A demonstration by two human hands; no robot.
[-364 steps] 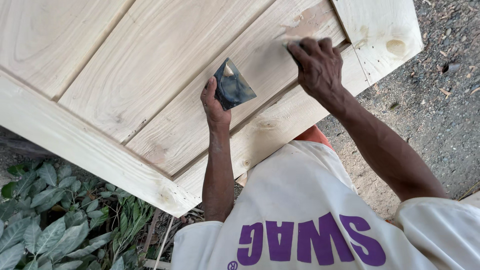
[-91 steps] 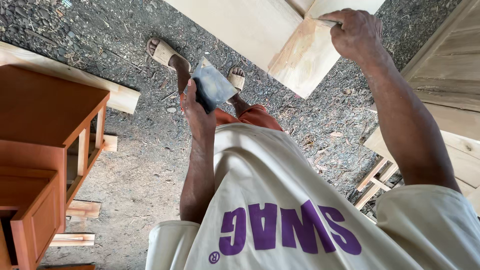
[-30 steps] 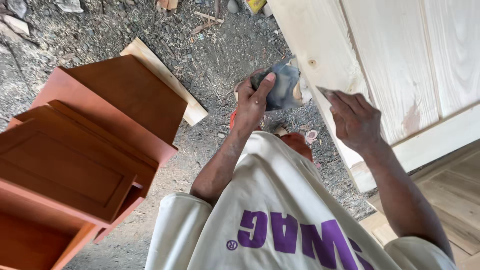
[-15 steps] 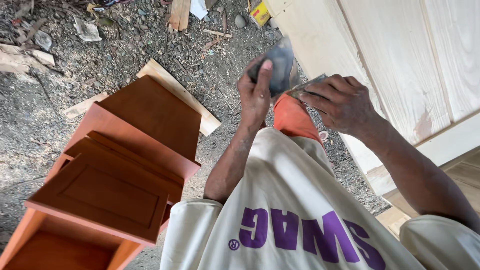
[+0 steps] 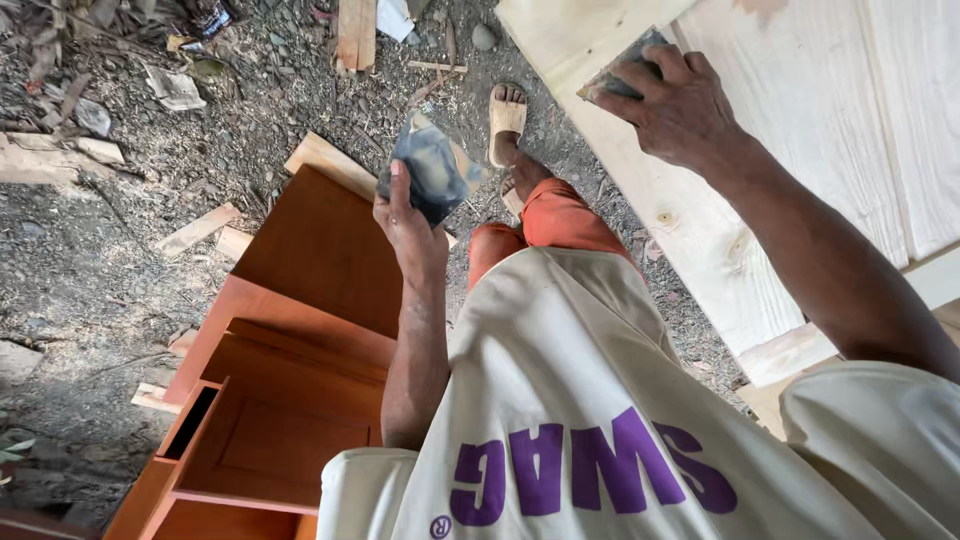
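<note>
Putty knife sits in the right hand at the far right of the scene, its narrow blade laid against the face of the pale wooden door, close to the door's far left corner. The right hand is closed around the tool, fingers curled over it so that only the blade's tip and a little of its grey edge show beyond the knuckles. The door is unpainted, with visible grain, a small knot on the frame board and raised panels further right.

The left hand is held up near the middle of the scene, well apart from the door, and grips a flat dark scraper plate by its near edge, thumb on one face and fingers behind. The plate is smeared grey and blue, with a dab of pale filler at its far corner.

Below the left hand, on the left, stands an orange-brown wooden cabinet with a panelled front and a narrow dark slot at its side. It rests on gravel ground strewn with offcuts of pale wood and bits of litter. A foot in a tan sandal is planted on the gravel between the cabinet and the door, above an orange trouser leg. A cream shirt with purple lettering fills the near part of the view.
</note>
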